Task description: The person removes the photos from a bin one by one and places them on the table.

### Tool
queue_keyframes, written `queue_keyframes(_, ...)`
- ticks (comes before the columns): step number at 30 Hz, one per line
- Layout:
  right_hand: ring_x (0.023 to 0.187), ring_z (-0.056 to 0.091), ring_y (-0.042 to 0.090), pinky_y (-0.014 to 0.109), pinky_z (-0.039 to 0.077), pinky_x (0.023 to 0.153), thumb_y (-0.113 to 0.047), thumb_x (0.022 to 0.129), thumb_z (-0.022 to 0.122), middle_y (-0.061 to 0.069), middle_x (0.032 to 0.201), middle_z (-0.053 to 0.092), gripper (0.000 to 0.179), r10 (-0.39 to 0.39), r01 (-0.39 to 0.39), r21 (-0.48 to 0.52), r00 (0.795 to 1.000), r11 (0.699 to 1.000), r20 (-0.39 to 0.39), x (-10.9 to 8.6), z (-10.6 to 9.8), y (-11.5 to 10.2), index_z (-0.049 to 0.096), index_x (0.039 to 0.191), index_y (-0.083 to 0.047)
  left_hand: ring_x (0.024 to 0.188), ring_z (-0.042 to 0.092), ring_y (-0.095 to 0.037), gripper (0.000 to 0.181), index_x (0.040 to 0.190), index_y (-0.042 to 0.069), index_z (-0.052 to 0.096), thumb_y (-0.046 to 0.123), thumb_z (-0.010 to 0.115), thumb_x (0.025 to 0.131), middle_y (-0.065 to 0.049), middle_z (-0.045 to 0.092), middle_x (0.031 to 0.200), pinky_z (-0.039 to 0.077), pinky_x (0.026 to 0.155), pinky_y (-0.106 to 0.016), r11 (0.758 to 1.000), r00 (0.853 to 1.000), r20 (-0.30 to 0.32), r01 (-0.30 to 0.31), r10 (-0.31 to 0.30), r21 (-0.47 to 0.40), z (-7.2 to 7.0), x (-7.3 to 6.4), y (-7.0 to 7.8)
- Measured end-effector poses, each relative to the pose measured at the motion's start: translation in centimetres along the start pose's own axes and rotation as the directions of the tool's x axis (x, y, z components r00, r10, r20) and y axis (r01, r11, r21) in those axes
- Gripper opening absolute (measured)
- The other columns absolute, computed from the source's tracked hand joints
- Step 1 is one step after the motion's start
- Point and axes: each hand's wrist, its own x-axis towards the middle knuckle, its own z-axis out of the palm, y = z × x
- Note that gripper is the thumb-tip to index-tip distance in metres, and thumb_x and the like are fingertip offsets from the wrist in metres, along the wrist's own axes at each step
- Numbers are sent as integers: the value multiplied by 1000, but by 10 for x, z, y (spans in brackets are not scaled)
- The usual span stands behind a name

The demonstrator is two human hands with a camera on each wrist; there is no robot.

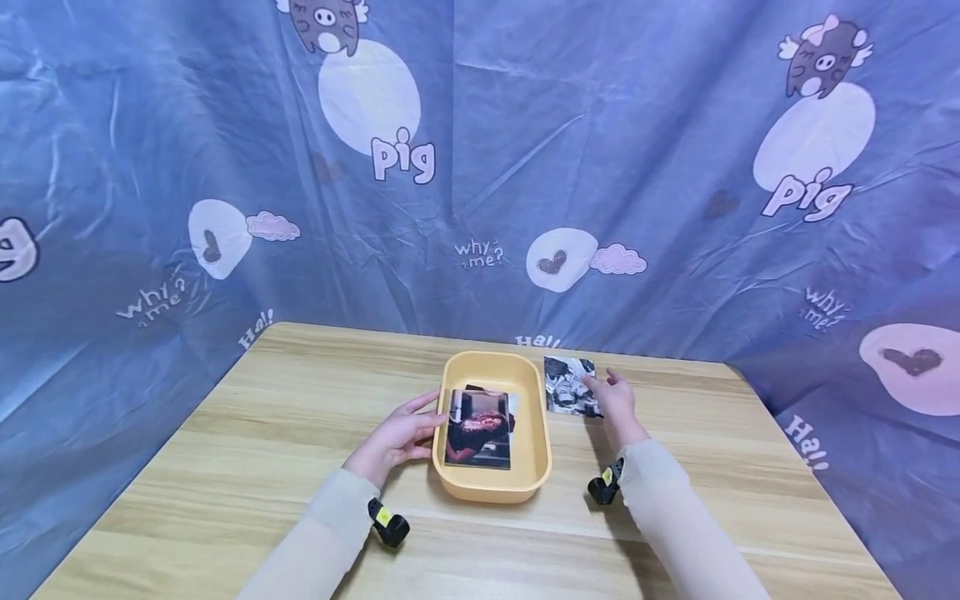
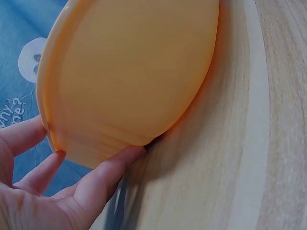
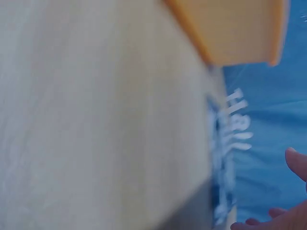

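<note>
A yellow plastic tray (image 1: 531,433) with rounded corners stands on the table. My left hand (image 1: 401,435) grips its left side; in the left wrist view, fingers are at the rim and the thumb presses low on the tray's wall (image 2: 134,72). Inside lies a glossy photo card (image 1: 480,446) showing a dark, reddish picture, on top of other cards that are mostly hidden. Just right of the tray, a black-and-white photo card (image 1: 566,390) lies flat on the table. My right hand (image 1: 617,407) hovers by its right edge, fingers extended, holding nothing in the right wrist view.
The wooden table (image 1: 300,400) ends at a back edge just behind the tray and the black-and-white card. A blue curtain (image 1: 480,183) printed with pigs and words hangs behind it. Small black cameras (image 1: 388,525) are strapped to both wrists.
</note>
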Motion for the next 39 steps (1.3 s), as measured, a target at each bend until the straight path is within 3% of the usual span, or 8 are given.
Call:
queue_keyframes(4,130,20,35,40,20,108,-21,84,60,24,143,16,78,-1,-3,120,999,993,36,-9,-1,-15,12,142,-2,110,53,-30,60,139,20,31,12,57,85,-19,45,131,49,78,-47,1000,1000,-3,-1,1,-10,1,-1,0)
queue_keyframes(9,129,26,31,38,25,106,-17,85,58,24,143,18,75,-32,7,223,994,975,107,-28,4,-37,11,142,-1,111,51,-31,60,139,21,32,12,57,85,-19,44,131,49,78,-48,1000,1000,-6,2,-2,-21,1,-1,0)
queue_keyframes(15,126,31,29,37,29,104,-10,86,56,25,141,23,70,-83,18,308,977,951,198,-57,26,-54,14,140,2,111,51,-31,59,139,20,31,12,55,86,-20,44,131,49,78,-47,1000,1000,-18,9,-10,-18,1,-1,0)
queue_keyframes(22,123,34,32,35,30,103,-2,84,55,28,137,26,67,-122,-6,377,941,926,315,-89,55,-61,16,137,10,111,51,-32,59,138,19,33,11,57,85,-20,46,129,49,78,-48,1000,1000,-26,2,-3,-20,2,-2,1)
queue_keyframes(30,122,36,38,38,31,103,-4,82,59,31,134,30,67,-45,-78,302,923,950,382,-105,83,-47,21,132,15,112,50,-32,59,139,19,31,12,56,86,-20,43,131,49,78,-47,1000,1000,-6,-2,2,-14,2,-2,2)
queue_keyframes(36,117,40,38,47,32,100,-12,81,62,30,134,32,68,-16,-45,151,925,988,380,-109,95,-32,26,132,14,112,50,-32,58,139,18,31,12,55,86,-20,43,132,49,78,-47,1000,1000,2,-6,6,-9,1,-2,1)
queue_keyframes(39,106,48,32,47,37,95,-11,79,63,29,126,41,66,-18,-22,104,927,994,374,-111,100,-26,29,130,13,111,51,-31,58,138,19,32,13,56,85,-20,45,131,49,78,-47,1000,1000,-8,-7,7,-11,1,-1,1)
